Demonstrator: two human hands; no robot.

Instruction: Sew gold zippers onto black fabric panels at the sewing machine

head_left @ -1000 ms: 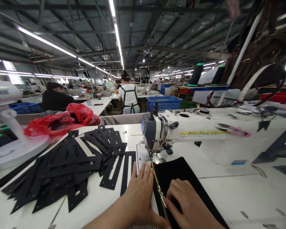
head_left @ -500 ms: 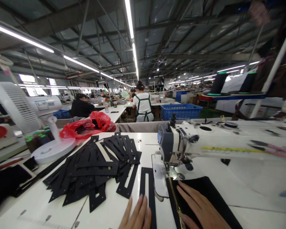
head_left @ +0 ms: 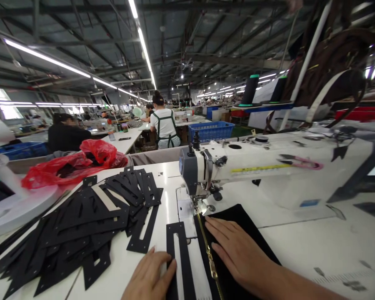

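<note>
My left hand (head_left: 151, 275) is at the left edge of a black slotted panel (head_left: 188, 266), thumb and fingers closed on that edge. My right hand (head_left: 237, 250) lies flat, fingers stretched forward, on a black fabric piece (head_left: 237, 214). Along the fabric's left side runs a gold zipper (head_left: 208, 252) with a gold slider. Its far end reaches the presser foot area of a white sewing machine (head_left: 203, 168). Left of my left hand spreads a pile of black slotted panels (head_left: 78, 221), overlapping one another.
A red plastic bag (head_left: 71, 166) and a white fan base (head_left: 21, 208) stand beyond the pile. Pink-handled snips (head_left: 303, 161) rest on the machine arm. Behind the table are a blue crate (head_left: 211, 131) and co-workers, one in a white shirt (head_left: 165, 125).
The view has turned right. My left hand's spread fingers have closed at the panel's left edge, and the panel sits slightly nearer me. My right hand stays flat on the fabric.
</note>
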